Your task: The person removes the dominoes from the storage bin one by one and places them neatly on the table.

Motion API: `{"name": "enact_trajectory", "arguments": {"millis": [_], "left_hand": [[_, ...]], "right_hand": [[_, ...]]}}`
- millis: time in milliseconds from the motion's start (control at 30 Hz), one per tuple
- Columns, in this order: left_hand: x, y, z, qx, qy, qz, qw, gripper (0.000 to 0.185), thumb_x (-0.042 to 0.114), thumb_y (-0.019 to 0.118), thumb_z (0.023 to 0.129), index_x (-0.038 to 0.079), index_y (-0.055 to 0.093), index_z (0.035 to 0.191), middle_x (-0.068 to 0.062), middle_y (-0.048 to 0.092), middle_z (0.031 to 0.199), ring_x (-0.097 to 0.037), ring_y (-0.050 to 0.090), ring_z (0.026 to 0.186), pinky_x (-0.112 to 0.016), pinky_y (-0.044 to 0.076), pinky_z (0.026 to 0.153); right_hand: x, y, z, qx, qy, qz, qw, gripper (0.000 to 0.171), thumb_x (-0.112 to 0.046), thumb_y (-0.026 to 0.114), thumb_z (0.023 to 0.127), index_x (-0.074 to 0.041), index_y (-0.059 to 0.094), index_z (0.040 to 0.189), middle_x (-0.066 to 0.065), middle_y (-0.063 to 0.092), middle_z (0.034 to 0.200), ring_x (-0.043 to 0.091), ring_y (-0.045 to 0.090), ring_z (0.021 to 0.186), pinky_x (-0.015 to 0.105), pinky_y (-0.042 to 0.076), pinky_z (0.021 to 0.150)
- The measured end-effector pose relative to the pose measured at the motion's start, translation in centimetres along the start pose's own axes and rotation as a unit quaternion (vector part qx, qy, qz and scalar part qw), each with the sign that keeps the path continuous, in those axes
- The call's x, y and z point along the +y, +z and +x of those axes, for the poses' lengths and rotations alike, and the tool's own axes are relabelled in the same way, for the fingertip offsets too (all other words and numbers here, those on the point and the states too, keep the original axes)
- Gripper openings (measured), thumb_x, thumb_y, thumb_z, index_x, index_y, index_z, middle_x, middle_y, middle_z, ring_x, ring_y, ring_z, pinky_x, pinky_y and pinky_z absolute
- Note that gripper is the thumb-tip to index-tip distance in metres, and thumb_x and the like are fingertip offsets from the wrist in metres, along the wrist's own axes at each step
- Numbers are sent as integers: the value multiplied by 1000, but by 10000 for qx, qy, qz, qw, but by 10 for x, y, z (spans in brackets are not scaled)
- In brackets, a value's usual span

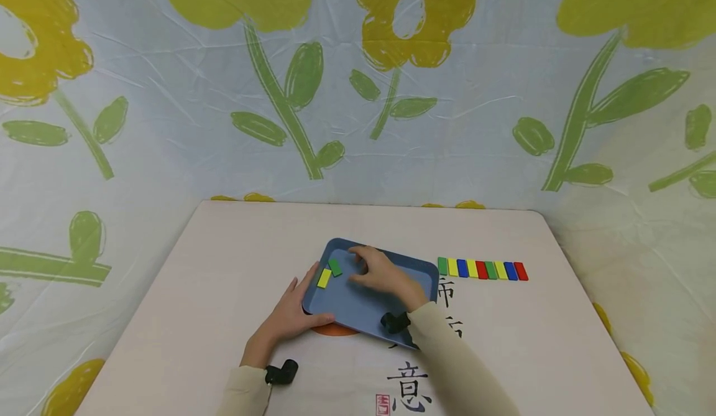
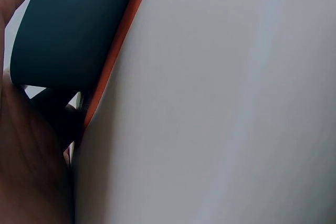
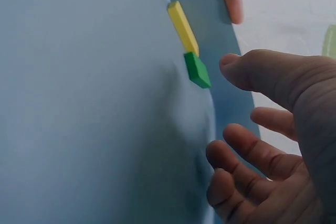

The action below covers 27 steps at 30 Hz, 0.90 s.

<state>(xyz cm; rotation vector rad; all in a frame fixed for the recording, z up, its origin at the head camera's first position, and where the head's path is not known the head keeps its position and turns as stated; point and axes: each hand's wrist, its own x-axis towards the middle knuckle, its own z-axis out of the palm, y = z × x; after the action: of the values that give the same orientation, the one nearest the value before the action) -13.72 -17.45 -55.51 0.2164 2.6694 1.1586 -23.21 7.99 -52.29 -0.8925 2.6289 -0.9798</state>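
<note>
On the table (image 1: 224, 267) the blue tray (image 1: 358, 307) is steadied at its near-left edge by the left hand (image 1: 293, 313), two blocks, yellow block (image 1: 324, 278) and green block (image 1: 335, 267), are already laid inside, the right hand (image 1: 380, 274) is held over it, fingers loosely curled and apparently empty, and eight blocks remain in the row of blocks (image 1: 482, 270) beside it.

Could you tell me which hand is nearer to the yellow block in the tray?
Left. The left hand grips the tray edge right beside the yellow block; the right hand hovers further right, past the green block.
</note>
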Motion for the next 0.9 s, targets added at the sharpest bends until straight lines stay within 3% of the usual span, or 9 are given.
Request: {"name": "enact_trajectory", "arguments": {"millis": [400, 900], "left_hand": [[2, -1, -2, 35, 44, -27, 10000, 112, 61, 80, 79, 42, 10, 165, -3, 25, 171, -49, 8, 157, -74, 24, 118], [-1, 0, -1, 73, 82, -71, 9999, 111, 60, 80, 79, 46, 11, 164, -2, 27, 170, -49, 9, 157, -75, 25, 117]], "right_hand": [[-9, 20, 16, -87, 0, -327, 9994, 56, -29, 78, 93, -6, 61, 141, 8, 65, 115, 15, 58, 93, 31, 53, 82], [-18, 26, 25, -84, 317, -654, 9973, 56, -30, 79, 91, -5, 62, 139, 8, 63, 113, 15, 56, 92, 34, 53, 82]]}}
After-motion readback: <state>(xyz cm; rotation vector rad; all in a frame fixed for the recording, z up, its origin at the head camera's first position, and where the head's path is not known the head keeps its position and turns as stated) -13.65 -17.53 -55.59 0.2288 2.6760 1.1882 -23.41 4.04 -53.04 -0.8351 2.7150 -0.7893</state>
